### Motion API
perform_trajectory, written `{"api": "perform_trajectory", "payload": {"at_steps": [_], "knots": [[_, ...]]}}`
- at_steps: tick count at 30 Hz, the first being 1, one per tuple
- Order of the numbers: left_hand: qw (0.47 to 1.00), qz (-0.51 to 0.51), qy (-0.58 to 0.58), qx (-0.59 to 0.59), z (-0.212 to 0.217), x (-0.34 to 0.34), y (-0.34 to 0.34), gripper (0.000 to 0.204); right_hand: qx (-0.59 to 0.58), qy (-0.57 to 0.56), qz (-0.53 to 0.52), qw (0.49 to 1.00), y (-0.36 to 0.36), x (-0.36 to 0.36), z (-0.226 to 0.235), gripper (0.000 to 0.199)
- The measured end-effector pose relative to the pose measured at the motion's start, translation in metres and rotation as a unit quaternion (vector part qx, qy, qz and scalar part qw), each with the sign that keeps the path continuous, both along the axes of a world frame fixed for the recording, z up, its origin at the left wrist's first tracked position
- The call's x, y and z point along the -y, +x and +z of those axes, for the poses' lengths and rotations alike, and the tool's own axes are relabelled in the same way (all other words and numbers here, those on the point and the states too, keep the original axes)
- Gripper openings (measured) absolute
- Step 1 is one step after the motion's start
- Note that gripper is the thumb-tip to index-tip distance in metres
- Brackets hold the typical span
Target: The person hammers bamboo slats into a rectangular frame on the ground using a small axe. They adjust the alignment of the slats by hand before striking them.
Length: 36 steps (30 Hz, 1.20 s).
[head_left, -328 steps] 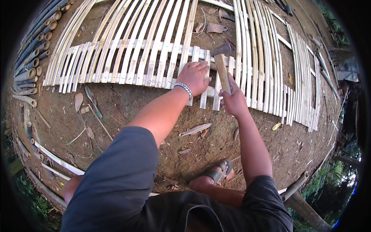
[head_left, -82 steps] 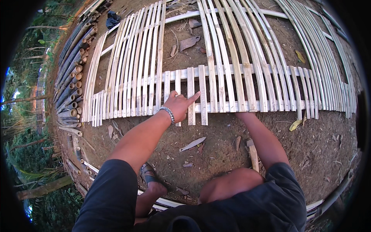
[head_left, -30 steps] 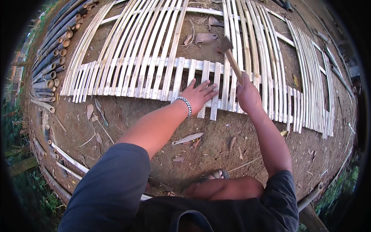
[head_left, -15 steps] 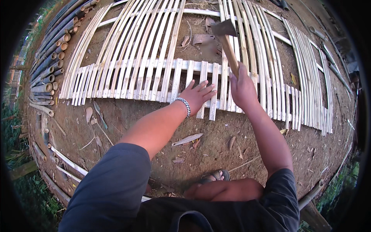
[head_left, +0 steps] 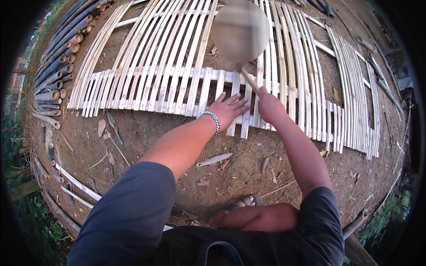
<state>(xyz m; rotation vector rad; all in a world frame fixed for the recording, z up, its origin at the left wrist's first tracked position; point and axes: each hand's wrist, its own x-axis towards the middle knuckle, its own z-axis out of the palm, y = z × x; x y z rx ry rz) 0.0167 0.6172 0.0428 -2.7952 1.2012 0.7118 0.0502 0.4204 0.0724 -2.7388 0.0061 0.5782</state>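
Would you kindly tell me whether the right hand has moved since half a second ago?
Yes, leftward: the right hand is now nearer the short slat by the left hand.

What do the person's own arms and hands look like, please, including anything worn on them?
The left hand and right hand are ungloved. A silvery bracelet that looks braided or linked circles the left wrist; none shows on the right. The left sleeve and right sleeve are short, dark grey to black, with no markings that I can make out.
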Motion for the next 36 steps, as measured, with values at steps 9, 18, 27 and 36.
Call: {"api": "perform_trajectory", "payload": {"at_steps": [9,18,27,36], "knots": [[0.995,0.087,-0.007,0.041,-0.005,-0.007,0.000,0.098,0.130,0.042,0.031,0.990,-0.004,-0.006,0.012,0.043],[0.994,0.103,0.009,0.035,-0.002,-0.001,-0.001,0.095,-0.056,-0.175,0.091,0.979,-0.003,0.002,0.023,0.037],[0.993,0.106,0.014,0.052,-0.008,-0.005,-0.004,0.103,0.142,-0.060,0.110,0.982,-0.022,0.000,0.019,0.033],[0.993,0.112,0.005,0.044,-0.007,-0.007,-0.005,0.099,0.206,0.019,0.112,0.972,-0.032,-0.012,0.029,0.036]]}}
